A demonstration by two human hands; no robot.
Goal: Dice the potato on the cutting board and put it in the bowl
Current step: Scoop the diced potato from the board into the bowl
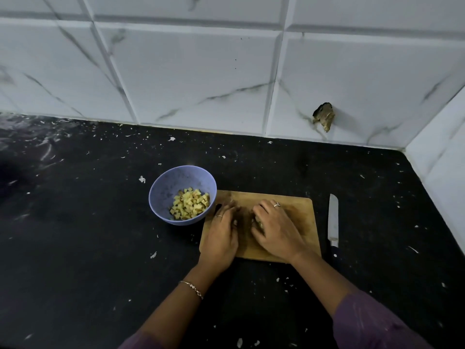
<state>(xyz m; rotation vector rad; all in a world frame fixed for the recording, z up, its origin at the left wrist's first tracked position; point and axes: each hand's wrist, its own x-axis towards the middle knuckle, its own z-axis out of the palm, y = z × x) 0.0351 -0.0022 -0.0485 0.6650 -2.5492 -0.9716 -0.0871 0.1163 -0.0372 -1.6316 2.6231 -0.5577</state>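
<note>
Both hands on the cutting board (303, 215), lower centre of frame.
The left hand (222, 233) rested on the board, fingers (225, 212) nearly straight and released. The right hand (276, 230) had its fingers (263, 210) curled over potato pieces (259, 224), mostly hidden. Diced potato (190, 204) lay in the bowl (161, 187) just left of the board. The knife (333, 220) lay on the counter (100, 222), right of the board.

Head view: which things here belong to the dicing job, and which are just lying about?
Job: cutting board, bowl, diced potato in it, knife beside the board, left hand, right hand cupping potato pieces.
Lying about: white scraps on the countertop, brown lump on the wall tile.
</note>
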